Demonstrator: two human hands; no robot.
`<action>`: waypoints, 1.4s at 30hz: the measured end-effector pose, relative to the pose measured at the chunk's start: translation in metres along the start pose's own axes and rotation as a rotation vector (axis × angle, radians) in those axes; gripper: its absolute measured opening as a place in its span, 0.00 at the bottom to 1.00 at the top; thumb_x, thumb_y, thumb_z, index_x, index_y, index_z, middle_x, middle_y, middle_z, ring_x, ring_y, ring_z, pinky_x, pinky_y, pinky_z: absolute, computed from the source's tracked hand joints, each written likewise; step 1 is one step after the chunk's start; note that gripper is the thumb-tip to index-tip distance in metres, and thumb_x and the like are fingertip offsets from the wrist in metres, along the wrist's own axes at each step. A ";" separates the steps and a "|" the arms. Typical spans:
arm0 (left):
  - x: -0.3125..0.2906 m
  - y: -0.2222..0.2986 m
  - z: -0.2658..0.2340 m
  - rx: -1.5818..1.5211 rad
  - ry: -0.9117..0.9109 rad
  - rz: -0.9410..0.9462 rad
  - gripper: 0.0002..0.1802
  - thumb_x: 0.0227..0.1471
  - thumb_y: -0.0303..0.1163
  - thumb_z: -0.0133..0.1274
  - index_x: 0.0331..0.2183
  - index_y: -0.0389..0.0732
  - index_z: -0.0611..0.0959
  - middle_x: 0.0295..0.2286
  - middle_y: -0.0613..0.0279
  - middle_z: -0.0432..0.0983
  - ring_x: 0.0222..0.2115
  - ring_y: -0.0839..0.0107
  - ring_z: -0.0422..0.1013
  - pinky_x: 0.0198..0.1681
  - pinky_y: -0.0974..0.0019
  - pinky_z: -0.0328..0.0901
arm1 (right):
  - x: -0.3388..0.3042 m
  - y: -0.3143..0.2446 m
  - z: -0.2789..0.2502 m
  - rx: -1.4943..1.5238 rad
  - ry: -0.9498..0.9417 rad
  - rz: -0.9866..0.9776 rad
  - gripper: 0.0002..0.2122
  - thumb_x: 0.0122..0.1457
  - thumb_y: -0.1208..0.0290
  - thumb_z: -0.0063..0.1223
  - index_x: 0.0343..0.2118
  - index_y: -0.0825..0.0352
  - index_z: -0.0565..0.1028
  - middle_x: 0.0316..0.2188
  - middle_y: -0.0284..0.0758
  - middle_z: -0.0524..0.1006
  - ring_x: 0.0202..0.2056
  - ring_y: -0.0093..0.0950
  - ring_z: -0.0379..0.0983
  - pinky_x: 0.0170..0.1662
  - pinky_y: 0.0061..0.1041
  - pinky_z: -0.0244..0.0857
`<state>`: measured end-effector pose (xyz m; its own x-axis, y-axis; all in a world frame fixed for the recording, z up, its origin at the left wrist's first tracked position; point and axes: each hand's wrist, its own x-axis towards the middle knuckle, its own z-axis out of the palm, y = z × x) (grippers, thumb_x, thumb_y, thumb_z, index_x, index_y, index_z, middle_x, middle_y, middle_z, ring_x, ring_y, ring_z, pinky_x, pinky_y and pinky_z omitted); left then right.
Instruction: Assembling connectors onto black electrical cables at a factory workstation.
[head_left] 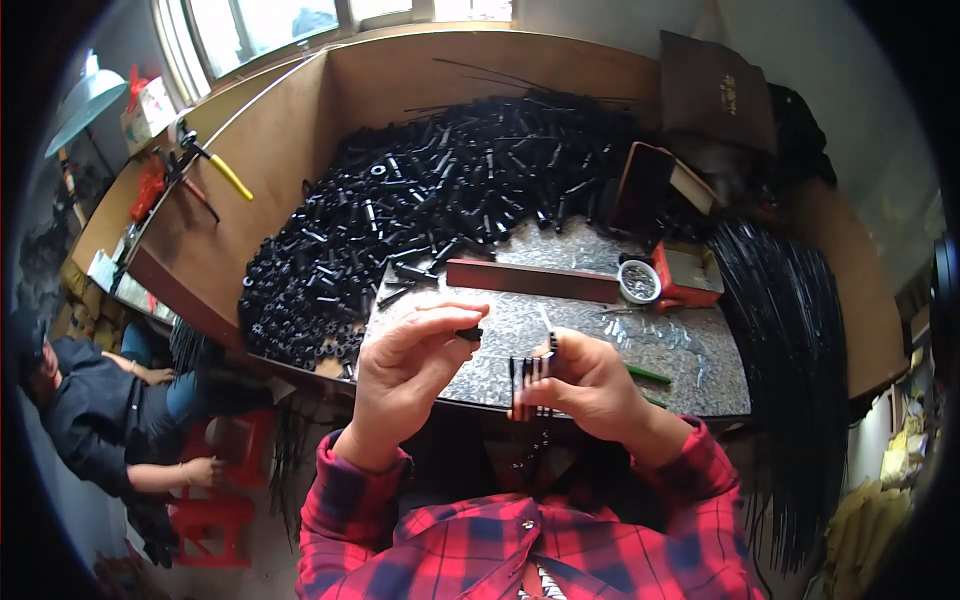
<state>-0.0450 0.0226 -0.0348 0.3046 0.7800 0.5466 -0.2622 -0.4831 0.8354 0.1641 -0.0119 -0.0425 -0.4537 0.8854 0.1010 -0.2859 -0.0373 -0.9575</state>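
My left hand [400, 375] is raised over the near edge of the speckled stone worktop [680, 350], pinching a small black part [469, 333] between thumb and fingertips. Just to its right, my right hand [600, 385] is closed on several short black rods [530, 385] that stand side by side like a comb. A pale thin tip sticks up above those fingers; its kind cannot be made out. The two hands are apart. Beyond them a large heap of short black tubular parts [430, 190] fills the back and left of the worktop.
A dark red bar [530, 281] lies across the worktop. Right of it are a white cup of small metal bits [638, 282], a red box [690, 275], and a propped phone [643, 185]. Long black strands [785, 350] hang over the right edge. Wooden boards [240, 180] wall the worktop. Another person [100, 410] sits at left.
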 end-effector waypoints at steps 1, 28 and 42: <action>0.000 0.003 0.006 -0.059 0.019 -0.024 0.14 0.49 0.13 0.48 0.40 0.32 0.78 0.42 0.51 0.72 0.42 0.68 0.70 0.44 0.70 0.68 | 0.001 0.000 0.000 -0.006 0.016 -0.005 0.07 0.56 0.82 0.50 0.36 0.70 0.66 0.28 0.39 0.76 0.31 0.29 0.76 0.36 0.27 0.71; -0.001 0.008 0.019 -0.229 -0.001 -0.081 0.11 0.45 0.15 0.54 0.35 0.34 0.78 0.44 0.54 0.70 0.45 0.69 0.68 0.49 0.67 0.63 | 0.010 0.003 0.004 0.027 -0.033 -0.002 0.04 0.55 0.83 0.51 0.32 0.71 0.68 0.27 0.34 0.74 0.30 0.22 0.73 0.34 0.22 0.69; 0.003 0.009 0.018 -0.225 -0.060 -0.057 0.08 0.52 0.18 0.50 0.37 0.32 0.77 0.40 0.51 0.74 0.43 0.68 0.70 0.47 0.67 0.65 | 0.011 -0.004 0.007 -0.004 -0.074 0.002 0.06 0.61 0.73 0.47 0.31 0.70 0.69 0.25 0.30 0.72 0.27 0.17 0.68 0.32 0.19 0.63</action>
<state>-0.0301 0.0136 -0.0243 0.3767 0.7750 0.5074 -0.4389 -0.3331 0.8345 0.1540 -0.0054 -0.0358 -0.5158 0.8485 0.1188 -0.2816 -0.0369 -0.9588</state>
